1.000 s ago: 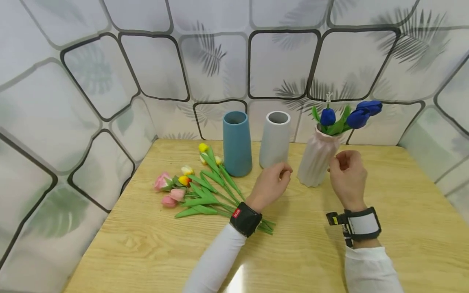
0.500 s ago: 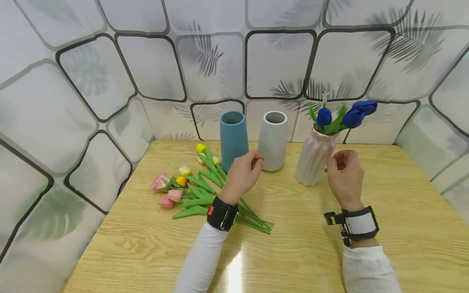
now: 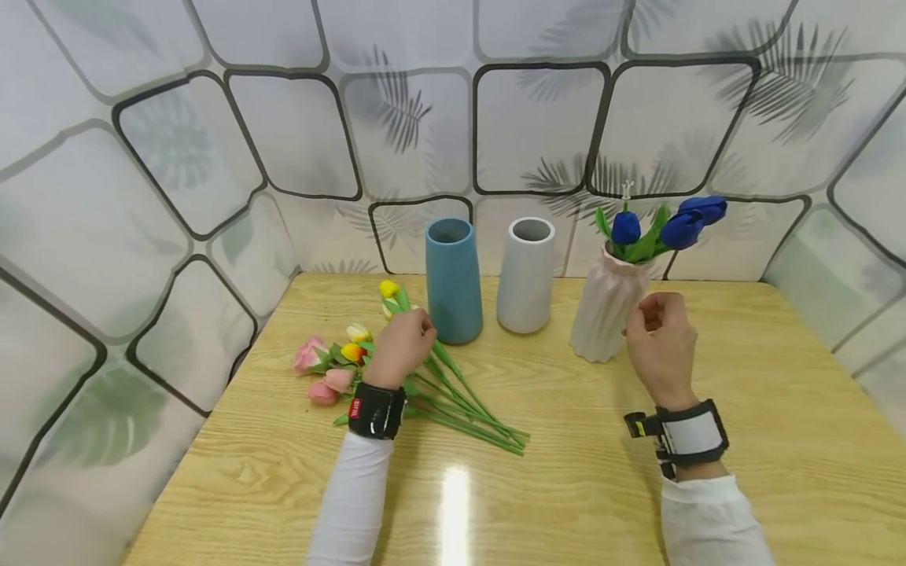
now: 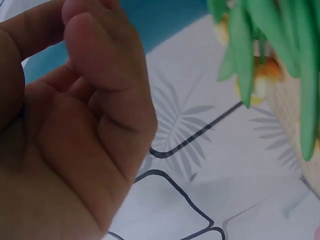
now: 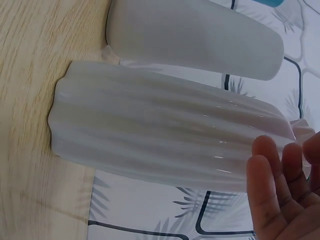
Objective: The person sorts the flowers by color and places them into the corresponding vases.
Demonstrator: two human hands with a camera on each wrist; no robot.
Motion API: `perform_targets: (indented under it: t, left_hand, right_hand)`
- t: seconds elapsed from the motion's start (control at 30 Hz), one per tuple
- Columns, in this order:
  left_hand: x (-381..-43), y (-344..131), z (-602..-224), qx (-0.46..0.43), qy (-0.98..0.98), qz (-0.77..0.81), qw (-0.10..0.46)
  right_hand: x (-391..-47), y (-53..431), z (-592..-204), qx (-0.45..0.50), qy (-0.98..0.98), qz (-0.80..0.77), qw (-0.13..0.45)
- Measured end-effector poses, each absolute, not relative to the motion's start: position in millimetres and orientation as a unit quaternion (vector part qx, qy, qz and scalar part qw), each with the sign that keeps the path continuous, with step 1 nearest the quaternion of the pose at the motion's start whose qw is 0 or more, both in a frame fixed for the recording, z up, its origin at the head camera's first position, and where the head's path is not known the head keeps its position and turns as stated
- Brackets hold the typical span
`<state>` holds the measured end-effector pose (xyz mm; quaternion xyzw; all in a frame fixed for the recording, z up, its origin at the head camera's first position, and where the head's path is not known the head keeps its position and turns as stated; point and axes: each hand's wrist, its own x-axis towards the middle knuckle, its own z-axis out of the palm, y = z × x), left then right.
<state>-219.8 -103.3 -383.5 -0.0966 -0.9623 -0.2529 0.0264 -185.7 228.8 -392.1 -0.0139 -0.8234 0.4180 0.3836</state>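
My left hand (image 3: 402, 346) hovers over the bunch of artificial tulips (image 3: 453, 393), its fingers loosely bent and holding nothing. Yellow, white and pink blooms lie to the left, their green stems stretching toward the right. In the left wrist view, green leaves (image 4: 310, 75) show beside the bare palm. Close to the fluted pinkish-white vase (image 3: 602, 314) is my right hand (image 3: 664, 342). The right wrist view shows its relaxed fingertips (image 5: 262, 170) overlapping the upper part of that vase. Blue tulips (image 3: 682, 229) stand in the vase, leaning right.
A tall blue vase (image 3: 454, 291) stands behind the flowers. Next to it is a smooth white vase (image 3: 526, 283). Both stand upright on the wooden table (image 3: 566, 487), in front of a patterned backdrop (image 3: 545, 126). A pink rose (image 3: 309, 355) lies at the left of the bunch.
My left hand has moved left, from in front of the white vase, past the blue one, to above the lying tulips. My right hand has stayed almost still beside the fluted vase.
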Motion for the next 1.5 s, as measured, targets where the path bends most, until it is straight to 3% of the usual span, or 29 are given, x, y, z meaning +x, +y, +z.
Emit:
perform_targets:
  t: [0.5,0.93,1.17,1.33,1.4,1.5]
  left_hand:
    - [-201,-58,-433,-0.112,-0.982,-0.149,-0.042]
    - [-202,-49,-435,-0.089,-0.963,-0.231,-0.109]
    - [-212,-47,-439,-0.078,-0.913,-0.391,-0.082]
    - [-214,-50,-439,-0.021,-0.795,-0.595,-0.115]
    - [-211,-51,-437,-0.030,-0.817,-0.563,-0.123]
    - [-205,-47,-433,-0.074,-0.906,-0.406,-0.090]
  right_hand:
    - [-186,222,-397,0.023,-0.823,0.407,0.395]
    - [-187,216,-399,0.039,-0.835,0.393,0.383]
    - [-185,211,-399,0.062,-0.832,0.394,0.385]
    - [-184,203,-402,0.084,-0.841,0.397,0.358]
    - [-184,199,-403,0.094,-0.845,0.396,0.347]
    - [-185,196,-405,0.110,-0.849,0.387,0.343]
